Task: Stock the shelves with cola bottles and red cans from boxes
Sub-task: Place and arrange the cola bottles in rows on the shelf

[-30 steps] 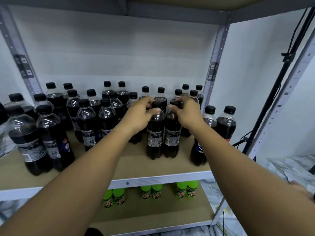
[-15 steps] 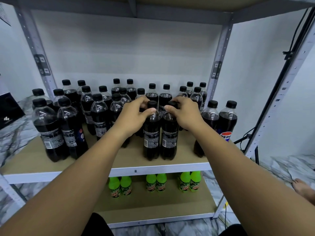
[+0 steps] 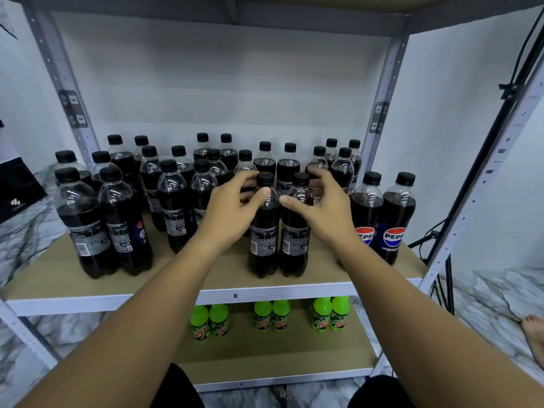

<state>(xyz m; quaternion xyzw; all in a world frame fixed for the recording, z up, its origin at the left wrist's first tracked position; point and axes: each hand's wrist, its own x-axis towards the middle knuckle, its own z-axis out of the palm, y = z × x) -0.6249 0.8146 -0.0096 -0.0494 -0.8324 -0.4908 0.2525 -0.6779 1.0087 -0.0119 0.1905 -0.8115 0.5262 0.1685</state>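
Your left hand (image 3: 235, 206) and right hand (image 3: 319, 206) are half open around two cola bottles (image 3: 278, 231), gripping nothing, because both already stand upright on the shelf (image 3: 182, 278).

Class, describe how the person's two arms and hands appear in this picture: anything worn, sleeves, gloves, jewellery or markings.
Both forearms are bare right up to the picture's bottom edge, with no sleeves in view. The left hand and right hand wear no gloves. No rings, watch, bracelets or markings show on either. Fingernails look short and plain.
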